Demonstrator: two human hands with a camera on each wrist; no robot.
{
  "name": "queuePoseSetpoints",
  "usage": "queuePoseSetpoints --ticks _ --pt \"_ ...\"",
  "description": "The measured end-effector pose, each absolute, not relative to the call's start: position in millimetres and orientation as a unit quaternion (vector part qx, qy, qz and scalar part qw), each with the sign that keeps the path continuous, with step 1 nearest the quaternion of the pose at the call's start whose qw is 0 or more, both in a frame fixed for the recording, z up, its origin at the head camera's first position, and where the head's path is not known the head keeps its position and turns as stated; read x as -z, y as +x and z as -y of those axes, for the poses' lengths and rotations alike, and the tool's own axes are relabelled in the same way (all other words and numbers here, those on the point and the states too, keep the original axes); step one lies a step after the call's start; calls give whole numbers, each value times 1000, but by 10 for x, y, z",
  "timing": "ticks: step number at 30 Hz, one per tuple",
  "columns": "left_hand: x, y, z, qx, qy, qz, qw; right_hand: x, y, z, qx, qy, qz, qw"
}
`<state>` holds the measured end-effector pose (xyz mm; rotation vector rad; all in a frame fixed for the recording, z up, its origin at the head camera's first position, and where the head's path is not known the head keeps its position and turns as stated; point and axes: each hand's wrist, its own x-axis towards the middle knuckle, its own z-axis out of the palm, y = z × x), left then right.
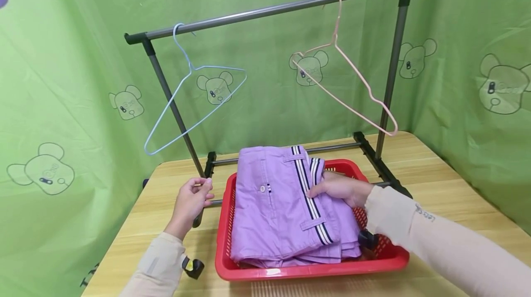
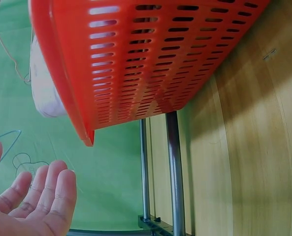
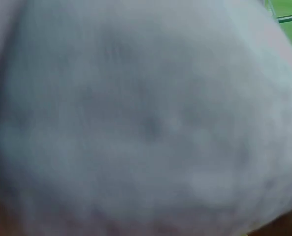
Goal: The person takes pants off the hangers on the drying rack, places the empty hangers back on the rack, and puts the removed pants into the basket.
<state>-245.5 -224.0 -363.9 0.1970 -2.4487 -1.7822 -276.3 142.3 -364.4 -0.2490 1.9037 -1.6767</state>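
Folded purple pants [image 1: 269,214] with a striped inner waistband, belt loops and a buttoned pocket lie in a red plastic basket [image 1: 315,271]. My right hand [image 1: 346,189] grips them at the waistband, thumb on top and the other fingers hidden beneath the cloth. In the right wrist view, blurred pale cloth [image 3: 146,118] fills nearly the whole picture. Left of the basket, my left hand [image 1: 191,201] is in the air, apart from the rim and holding nothing. Its fingers [image 2: 62,196] are relaxed and slightly bent in the left wrist view.
Behind the basket stands a dark metal clothes rack [image 1: 265,12] on the wooden table [image 1: 141,223]. From its bar hang a blue wire hanger [image 1: 195,126] at left and a pink hanger [image 1: 352,110] at right. A green curtain [image 1: 265,103] with bear prints surrounds the table.
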Motion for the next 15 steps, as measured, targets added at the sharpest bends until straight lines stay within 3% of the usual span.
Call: queuePoseSetpoints --ticks 15 --pt "3665 -2465 2207 587 53 806 51 3714 -2847 -1439 563 -99 -781 252"
